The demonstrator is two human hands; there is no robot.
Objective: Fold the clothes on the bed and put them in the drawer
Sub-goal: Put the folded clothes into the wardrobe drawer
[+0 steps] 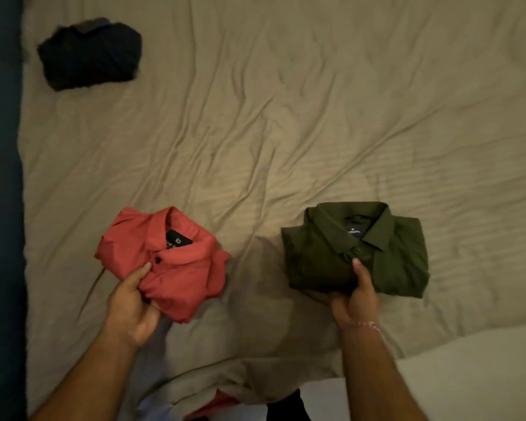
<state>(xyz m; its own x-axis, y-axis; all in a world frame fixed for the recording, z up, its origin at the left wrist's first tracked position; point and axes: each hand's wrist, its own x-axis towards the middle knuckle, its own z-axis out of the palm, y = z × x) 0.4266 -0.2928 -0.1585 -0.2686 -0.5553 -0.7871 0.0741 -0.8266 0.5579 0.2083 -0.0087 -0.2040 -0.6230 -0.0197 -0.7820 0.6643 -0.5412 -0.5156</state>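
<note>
A folded red shirt [176, 262] lies at the near left of the bed, collar up. My left hand [131, 305] grips its near left corner, thumb on top and fingers underneath. A folded dark green shirt [386, 253] sits at the near right. My right hand [354, 296] holds its near edge, thumb pressed on top by the placket, fingers tucked under. A folded black garment [90, 54] rests at the far left of the bed.
The bed is covered by a wrinkled tan sheet [286, 132]. A dark blue edge [0, 208] runs along the left side. At the bottom, some red and dark cloth [213, 405] shows beneath the sheet's near edge. No drawer is in view.
</note>
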